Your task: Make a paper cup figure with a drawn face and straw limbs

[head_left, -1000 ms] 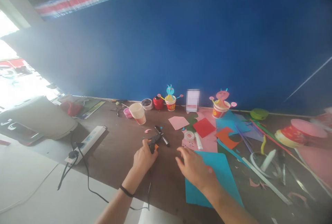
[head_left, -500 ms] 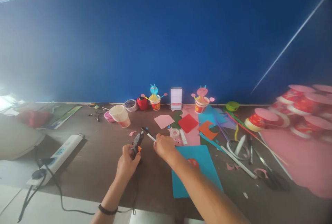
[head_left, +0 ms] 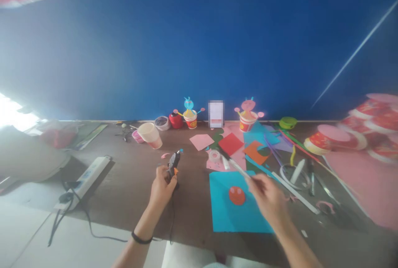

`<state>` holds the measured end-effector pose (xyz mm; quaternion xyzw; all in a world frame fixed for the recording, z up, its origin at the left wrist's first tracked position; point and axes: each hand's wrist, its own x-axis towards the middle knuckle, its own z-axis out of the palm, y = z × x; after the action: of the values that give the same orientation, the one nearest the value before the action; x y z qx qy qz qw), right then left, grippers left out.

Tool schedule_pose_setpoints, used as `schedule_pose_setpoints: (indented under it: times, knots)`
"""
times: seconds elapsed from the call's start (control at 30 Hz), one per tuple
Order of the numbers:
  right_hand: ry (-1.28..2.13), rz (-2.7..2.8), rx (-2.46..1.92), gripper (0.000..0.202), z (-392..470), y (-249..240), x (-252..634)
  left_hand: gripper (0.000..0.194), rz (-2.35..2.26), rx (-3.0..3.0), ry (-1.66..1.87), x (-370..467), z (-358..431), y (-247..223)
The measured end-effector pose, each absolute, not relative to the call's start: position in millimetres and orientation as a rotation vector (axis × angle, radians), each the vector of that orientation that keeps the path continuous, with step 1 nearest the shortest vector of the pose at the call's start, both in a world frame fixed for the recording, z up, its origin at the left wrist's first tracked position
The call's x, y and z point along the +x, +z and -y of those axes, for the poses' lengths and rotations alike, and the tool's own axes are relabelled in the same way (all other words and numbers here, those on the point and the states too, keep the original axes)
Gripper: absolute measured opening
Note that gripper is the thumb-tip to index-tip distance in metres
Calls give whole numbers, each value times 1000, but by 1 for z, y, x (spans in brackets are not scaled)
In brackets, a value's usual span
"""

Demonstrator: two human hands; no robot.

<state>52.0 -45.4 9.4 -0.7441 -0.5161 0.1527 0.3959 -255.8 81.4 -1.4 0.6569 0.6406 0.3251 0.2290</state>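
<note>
My left hand (head_left: 164,185) is wrapped round a black hot glue gun (head_left: 174,161) with an orange trigger, its nozzle pointing up and away over the bare brown table. A small blue bit shows at the nozzle tip. In my right hand (head_left: 268,193), somewhat blurred, is a white marker pen (head_left: 239,167) with a dark end, angled up to the left. Below that pen lies a blue sheet (head_left: 225,218) carrying a red-orange paper disc (head_left: 237,196) with two pale pink spots. Just beyond the sheet are a roll of white tape (head_left: 214,156) and a small white tube (head_left: 225,162).
Two cup figures (head_left: 190,119) stand against the blue wall. Red paper (head_left: 230,144) and other coloured sheets lie mid-table. Stacked paper cups (head_left: 151,135) and a power strip (head_left: 88,181) with cords are left. Scissors (head_left: 326,189) and red decorated cups (head_left: 325,137) are right.
My right hand has swung right with the marker pen, away from the glue gun's nozzle, uncovering the red-orange disc. A blue bit now shows at the nozzle. The view has shifted slightly left.
</note>
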Motion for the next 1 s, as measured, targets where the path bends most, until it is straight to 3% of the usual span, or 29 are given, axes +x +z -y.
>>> schedule_pose_setpoints:
  times: [0.2,0.37,0.8,1.0]
  knots:
    - [186,1010,-2211,40,143,-41,127,31,-1675,1850,813,-261,-78,-2]
    - [-72,1300,-2291,55,149,-48,127,33,-1662,1910,748,-246,-81,-3]
    - [-117,1260,-2547,27,132,-24,166,41,-1834,1981,554,-264,-89,-9]
    - [-82,1243,-2568,26,130,-31,165,40,-1819,2011,537,-257,-90,-6]
